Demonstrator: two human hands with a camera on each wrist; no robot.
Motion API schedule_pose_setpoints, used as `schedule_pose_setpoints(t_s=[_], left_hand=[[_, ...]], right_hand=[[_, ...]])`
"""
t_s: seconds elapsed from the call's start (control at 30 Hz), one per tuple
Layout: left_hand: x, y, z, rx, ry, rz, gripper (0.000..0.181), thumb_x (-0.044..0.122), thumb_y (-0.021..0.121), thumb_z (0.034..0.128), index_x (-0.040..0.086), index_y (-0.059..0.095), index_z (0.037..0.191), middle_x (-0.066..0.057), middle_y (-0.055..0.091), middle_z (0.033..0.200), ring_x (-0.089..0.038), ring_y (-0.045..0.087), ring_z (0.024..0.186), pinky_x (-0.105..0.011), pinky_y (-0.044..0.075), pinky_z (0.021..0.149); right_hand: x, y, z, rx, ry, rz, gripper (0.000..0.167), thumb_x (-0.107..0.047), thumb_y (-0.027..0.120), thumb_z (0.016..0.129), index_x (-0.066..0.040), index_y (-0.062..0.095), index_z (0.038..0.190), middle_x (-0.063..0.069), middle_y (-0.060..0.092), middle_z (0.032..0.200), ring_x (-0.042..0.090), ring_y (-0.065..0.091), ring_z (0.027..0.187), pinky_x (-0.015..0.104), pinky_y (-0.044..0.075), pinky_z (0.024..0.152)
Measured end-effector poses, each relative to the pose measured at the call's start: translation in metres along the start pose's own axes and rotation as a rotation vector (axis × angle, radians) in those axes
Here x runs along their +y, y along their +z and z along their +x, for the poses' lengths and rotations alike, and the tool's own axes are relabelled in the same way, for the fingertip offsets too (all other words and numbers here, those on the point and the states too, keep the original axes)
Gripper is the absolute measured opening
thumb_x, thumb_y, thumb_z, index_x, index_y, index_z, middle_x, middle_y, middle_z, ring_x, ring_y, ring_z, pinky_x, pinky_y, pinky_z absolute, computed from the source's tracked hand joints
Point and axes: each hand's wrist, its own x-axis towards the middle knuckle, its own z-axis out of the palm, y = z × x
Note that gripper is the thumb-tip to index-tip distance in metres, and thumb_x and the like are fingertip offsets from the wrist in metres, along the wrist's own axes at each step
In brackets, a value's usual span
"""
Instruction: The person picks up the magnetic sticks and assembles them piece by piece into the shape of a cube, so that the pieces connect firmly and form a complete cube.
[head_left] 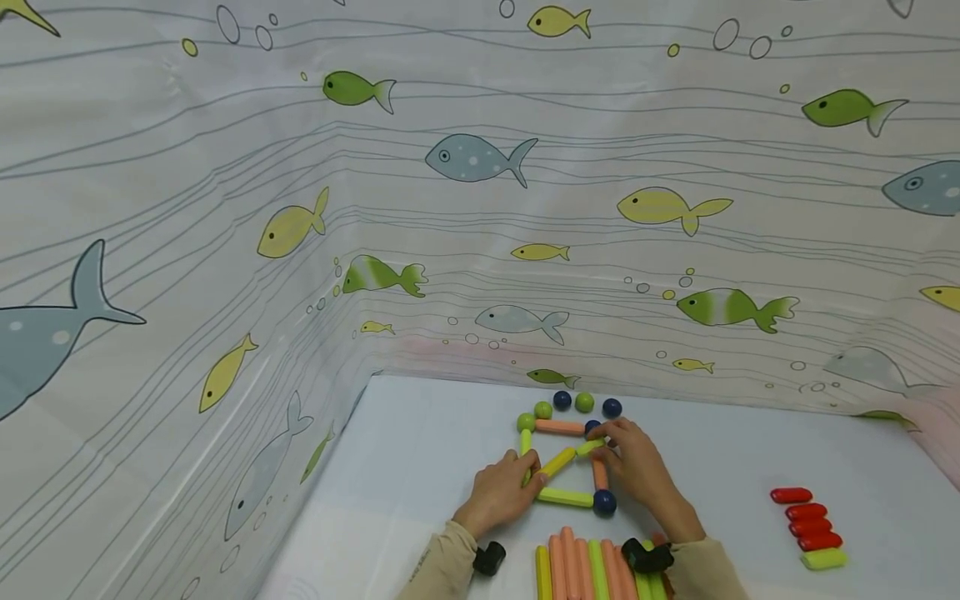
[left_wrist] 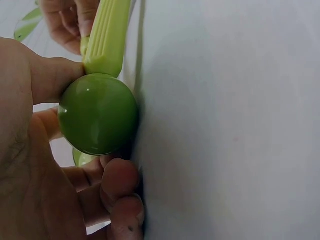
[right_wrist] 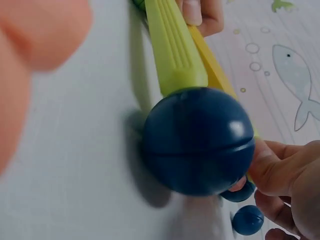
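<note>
A four-sided frame of magnetic-looking rods and balls lies on the white table. My left hand [head_left: 497,493] pinches the lower end of a yellow rod [head_left: 558,463] slanting across the frame; its fingers lie around a green ball [left_wrist: 98,114] at the near left corner. My right hand [head_left: 637,468] pinches a short lime rod [head_left: 590,447] at the yellow rod's upper end. A lime rod [head_left: 564,497] forms the near side, ending at a dark blue ball [head_left: 604,502]. An orange rod [head_left: 559,427] forms the far side, beside a green ball [head_left: 527,423].
Loose green [head_left: 584,402] and blue balls [head_left: 612,408] sit beyond the frame. Several orange, lime and yellow rods [head_left: 573,567] lie in a row nearest me. To the right are several short red rods [head_left: 810,527] and a lime one [head_left: 824,559]. Fish-patterned sheeting [head_left: 480,233] surrounds the table.
</note>
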Motion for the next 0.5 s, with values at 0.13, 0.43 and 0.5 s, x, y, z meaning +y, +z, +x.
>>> schedule_pose_setpoints(t_s=[0.13,0.43,0.5], left_hand=[[0.0002,-0.0015,-0.0008,-0.016,-0.009,-0.003,0.016,0.041,0.061,0.1065,0.024,0.061,0.107,0.004,0.045,0.083,-0.015,0.041,0.062,-0.029,0.032,0.056],[-0.0023,0.0001,0.0012,-0.036,-0.013,-0.012,0.017,0.042,0.06,0.1069,0.025,0.06,0.108,0.004,0.045,0.083,-0.015,0.04,0.062,-0.028,0.031,0.056],[-0.0033,0.0008,0.0022,-0.039,-0.011,-0.017,0.017,0.042,0.06,0.107,0.025,0.06,0.108,0.004,0.044,0.083,-0.015,0.04,0.062,-0.028,0.03,0.056]], right_hand=[[-0.0001,0.0019,0.0011,-0.008,0.004,0.005,0.02,-0.008,0.083,0.091,-0.015,0.076,0.108,0.003,0.068,0.106,0.015,0.064,0.092,0.039,0.056,0.08],[-0.0008,0.0027,0.0006,0.072,-0.068,0.075,0.032,0.002,0.084,0.086,-0.007,0.076,0.116,0.008,0.073,0.109,0.021,0.072,0.095,0.033,0.062,0.076],[-0.0016,0.0027,-0.0001,0.103,-0.075,0.082,0.034,0.004,0.085,0.085,-0.004,0.076,0.116,0.01,0.075,0.109,0.023,0.074,0.095,0.036,0.063,0.078]])
